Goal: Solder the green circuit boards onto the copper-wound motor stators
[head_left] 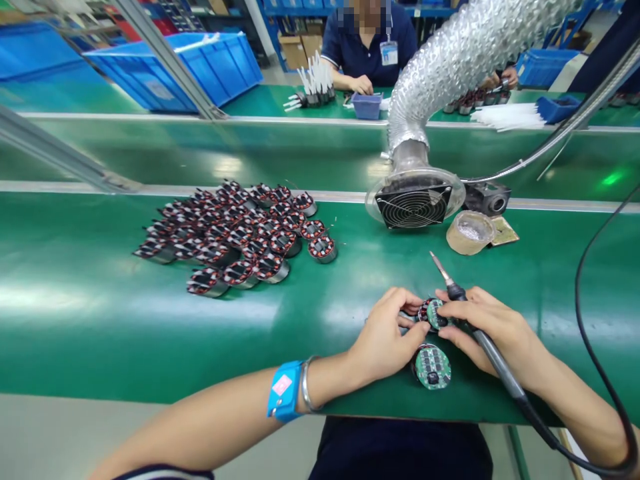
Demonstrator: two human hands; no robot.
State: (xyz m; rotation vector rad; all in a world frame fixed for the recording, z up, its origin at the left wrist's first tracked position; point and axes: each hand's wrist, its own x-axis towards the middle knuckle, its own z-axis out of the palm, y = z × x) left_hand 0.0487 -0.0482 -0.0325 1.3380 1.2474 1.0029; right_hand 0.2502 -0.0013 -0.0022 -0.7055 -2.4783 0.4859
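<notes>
Between my hands is a motor stator with a small round green circuit board point(437, 313) on it, the board tilted up. My left hand point(393, 333) pinches the stator's left side with thumb and fingers. With its fingertips, my right hand point(493, 330) touches the board's right edge. That same hand also holds a soldering iron point(493, 353), its bare metal tip pointing up and away to the left, clear of the board. Just below, near the table's front edge, lies another round green circuit board point(433, 367), apparently on a stator mostly hidden beneath it.
Many motor stators point(240, 230) stand grouped at left. A fume fan point(414, 205) on a silver duct point(440, 73) hangs behind my hands. Nearby stand a round tub point(469, 233) and an iron holder point(487, 198). The iron's cable point(583, 300) loops at right. A co-worker point(370, 47) sits opposite.
</notes>
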